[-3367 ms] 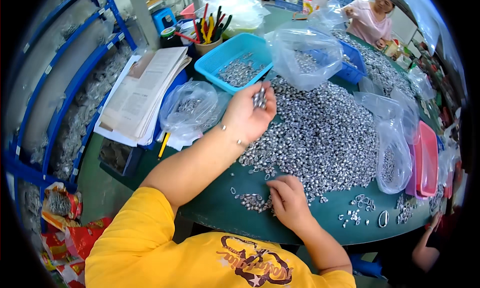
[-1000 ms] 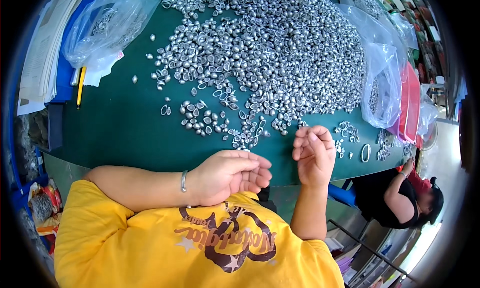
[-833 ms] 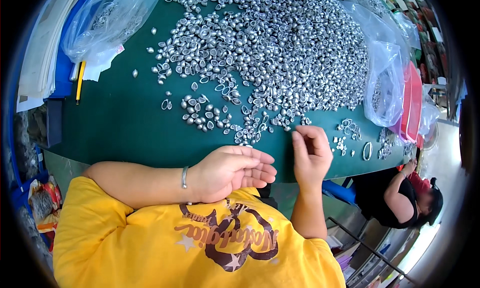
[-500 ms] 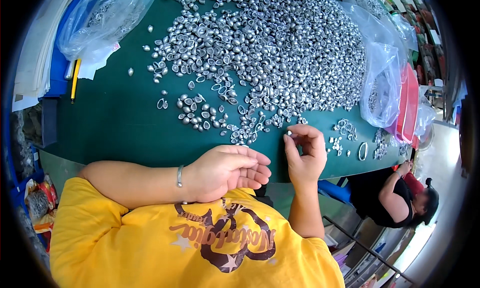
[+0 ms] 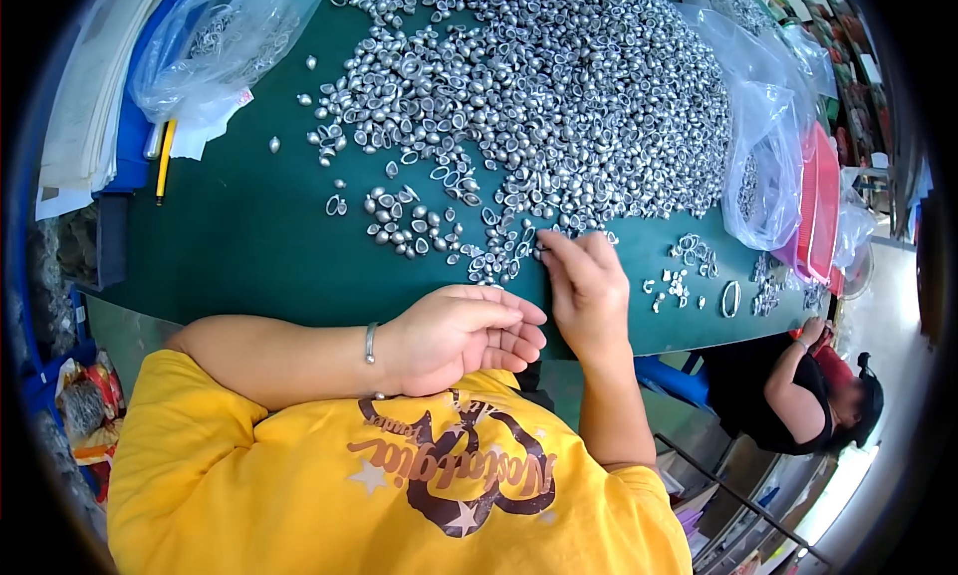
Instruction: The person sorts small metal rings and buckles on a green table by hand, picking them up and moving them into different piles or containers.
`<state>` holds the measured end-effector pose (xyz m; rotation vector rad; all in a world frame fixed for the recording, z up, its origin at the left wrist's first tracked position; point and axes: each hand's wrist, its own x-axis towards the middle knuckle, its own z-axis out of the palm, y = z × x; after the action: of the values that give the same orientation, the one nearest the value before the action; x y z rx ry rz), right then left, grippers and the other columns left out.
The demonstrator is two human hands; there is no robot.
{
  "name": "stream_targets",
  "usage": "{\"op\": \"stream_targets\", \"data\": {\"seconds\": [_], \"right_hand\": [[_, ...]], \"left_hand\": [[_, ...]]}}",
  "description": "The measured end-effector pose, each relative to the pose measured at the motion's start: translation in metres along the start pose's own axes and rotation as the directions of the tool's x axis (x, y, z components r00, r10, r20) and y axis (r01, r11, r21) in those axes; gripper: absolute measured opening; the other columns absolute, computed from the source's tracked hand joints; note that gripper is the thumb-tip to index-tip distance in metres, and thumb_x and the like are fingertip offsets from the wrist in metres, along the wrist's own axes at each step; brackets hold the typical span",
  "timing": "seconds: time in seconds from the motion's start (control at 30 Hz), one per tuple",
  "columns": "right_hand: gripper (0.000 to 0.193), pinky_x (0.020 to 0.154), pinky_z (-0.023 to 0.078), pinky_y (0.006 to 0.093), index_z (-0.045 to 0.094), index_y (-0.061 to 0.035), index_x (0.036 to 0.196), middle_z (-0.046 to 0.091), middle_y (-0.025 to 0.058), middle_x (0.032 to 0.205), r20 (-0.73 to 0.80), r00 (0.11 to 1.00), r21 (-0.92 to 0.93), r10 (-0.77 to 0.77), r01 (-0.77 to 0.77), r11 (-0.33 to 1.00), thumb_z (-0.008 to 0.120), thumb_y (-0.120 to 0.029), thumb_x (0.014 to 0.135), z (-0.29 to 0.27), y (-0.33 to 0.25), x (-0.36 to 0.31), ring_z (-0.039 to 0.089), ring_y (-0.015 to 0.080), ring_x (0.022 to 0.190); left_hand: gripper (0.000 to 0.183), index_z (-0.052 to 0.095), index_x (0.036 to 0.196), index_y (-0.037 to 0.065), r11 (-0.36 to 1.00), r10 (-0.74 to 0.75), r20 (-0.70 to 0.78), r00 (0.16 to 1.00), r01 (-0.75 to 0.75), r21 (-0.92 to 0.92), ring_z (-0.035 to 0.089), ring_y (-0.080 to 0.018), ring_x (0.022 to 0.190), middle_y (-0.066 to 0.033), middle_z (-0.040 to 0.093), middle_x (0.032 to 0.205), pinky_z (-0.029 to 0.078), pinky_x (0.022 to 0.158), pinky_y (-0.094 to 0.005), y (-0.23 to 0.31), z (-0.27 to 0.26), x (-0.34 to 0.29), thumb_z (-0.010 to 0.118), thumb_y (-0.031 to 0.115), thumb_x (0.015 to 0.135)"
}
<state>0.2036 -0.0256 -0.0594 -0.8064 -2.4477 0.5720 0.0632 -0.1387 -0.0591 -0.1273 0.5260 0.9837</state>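
- Head view: the right hand (image 5: 589, 291) lies on the green table (image 5: 230, 256), fingers bent together, tips touching the near edge of the big heap of small silver parts (image 5: 559, 106); I cannot tell if it pinches one.
- The left hand (image 5: 459, 336) rests palm up at the table edge, cupped half open, just beside the right hand; what it holds is not visible.
- A bracelet (image 5: 370, 343) is on the left wrist.
- Clear bags lie at the far left (image 5: 215, 46) and at the right (image 5: 763, 166).

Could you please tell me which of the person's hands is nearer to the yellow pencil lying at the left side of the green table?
The left hand. It rests cupped at the table's near edge, right of and below the yellow pencil. The right hand is farther right, fingertips at the heap of silver pieces.
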Motion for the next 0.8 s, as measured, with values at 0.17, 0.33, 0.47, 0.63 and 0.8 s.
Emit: {"op": "stream_targets", "data": {"seconds": [0.17,0.33,0.47,0.63,0.8], "right_hand": [[0.013,0.044,0.037,0.0231,0.061,-0.0004,0.089,0.053,0.0036,0.071,0.205,0.812,0.715,0.546,-0.505,0.483,0.057,0.002,0.078,-0.011,0.006,-0.007,0.049,0.0125,0.056],[0.010,0.044,0.034,0.0218,0.064,-0.0001,0.086,0.055,0.0018,0.069,0.052,0.911,0.520,0.410,-0.375,0.768,0.055,-0.003,0.082,-0.016,0.014,0.006,0.046,0.0092,0.055],[0.016,0.051,0.043,0.0319,0.066,-0.0077,0.088,0.050,0.0077,0.065,0.087,0.996,-0.174,0.014,0.002,0.985,0.060,-0.001,0.075,-0.016,0.016,0.020,0.053,0.0217,0.057],[0.017,0.050,0.041,0.0318,0.066,-0.0052,0.087,0.050,0.0086,0.064,0.098,0.994,-0.103,-0.053,0.063,0.993,0.063,0.002,0.072,-0.021,0.021,0.023,0.052,0.0217,0.055],[0.012,0.049,0.040,0.0291,0.066,-0.0056,0.084,0.049,0.0057,0.061,0.034,0.990,0.250,0.138,-0.142,0.958,0.065,-0.001,0.073,-0.029,0.019,0.016,0.049,0.0176,0.054]], "left_hand": [[0.023,0.054,0.105,-0.004,1.000,0.018,0.035,0.999,-0.018,-0.009,0.059,-0.0180,0.084,-0.0136,0.060,0.093,0.050,0.076,-0.0289,0.000,-0.003,-0.001,0.040,0.009,0.092],[0.021,0.055,0.103,-0.003,0.999,0.019,0.027,0.999,-0.020,0.039,0.059,-0.0155,0.080,-0.0115,0.059,0.090,0.049,0.071,-0.0262,0.000,0.000,-0.001,0.043,0.010,0.091],[0.014,0.058,0.095,0.000,0.892,0.147,0.032,0.989,-0.146,0.427,0.054,-0.0083,0.069,-0.0041,0.057,0.084,0.046,0.064,-0.0220,0.008,0.013,-0.007,0.052,0.009,0.087],[0.007,0.064,0.085,0.007,-0.054,0.570,0.299,0.765,-0.329,0.943,0.048,-0.0090,0.059,0.0001,0.048,0.071,0.038,0.053,-0.0225,0.036,0.033,-0.012,0.062,0.005,0.078],[0.011,0.063,0.083,0.005,-0.686,0.471,0.702,0.534,-0.277,0.672,0.053,-0.0242,0.063,-0.0078,0.049,0.069,0.043,0.054,-0.0332,0.068,0.021,0.033,0.061,0.003,0.073]]}}
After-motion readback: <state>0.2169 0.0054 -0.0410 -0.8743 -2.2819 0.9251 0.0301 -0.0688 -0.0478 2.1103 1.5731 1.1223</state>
